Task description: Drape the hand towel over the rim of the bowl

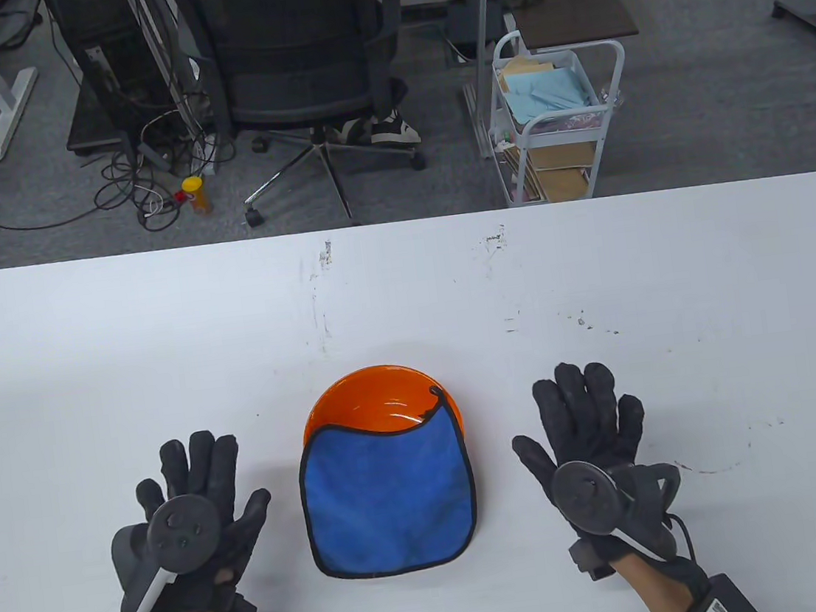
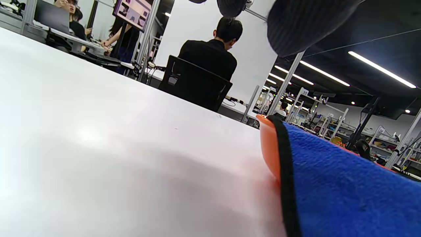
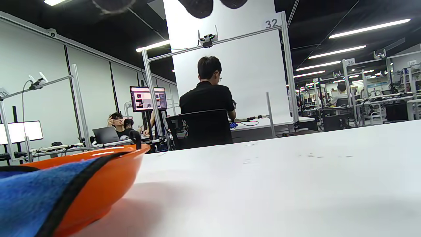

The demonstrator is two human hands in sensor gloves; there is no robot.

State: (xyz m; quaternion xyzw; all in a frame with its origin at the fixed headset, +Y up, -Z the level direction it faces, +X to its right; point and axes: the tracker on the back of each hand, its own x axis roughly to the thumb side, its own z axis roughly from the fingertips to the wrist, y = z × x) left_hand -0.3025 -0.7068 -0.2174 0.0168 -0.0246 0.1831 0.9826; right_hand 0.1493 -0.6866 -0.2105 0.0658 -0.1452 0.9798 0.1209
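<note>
The 2 hands lie flat on the white table (image 1: 597, 275), left hand (image 1: 191, 511) and right hand (image 1: 592, 439) either side of the blue hand towel (image 1: 387, 502), fingers spread and holding nothing. The towel drapes over the near rim of the orange bowl (image 1: 378, 395).

Both gloved hands flat, palms down (fingers (image 1: 200, 458) spread, empty).

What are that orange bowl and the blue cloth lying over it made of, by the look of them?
The orange bowl looks like glossy plastic: smooth, evenly coloured, with bright highlights inside, though glazed ceramic is possible. The blue hand towel looks like soft microfibre or terry, with a fuzzy matte nap in the left wrist view and a stitched black edge binding. It drapes limply over the near rim.
</note>
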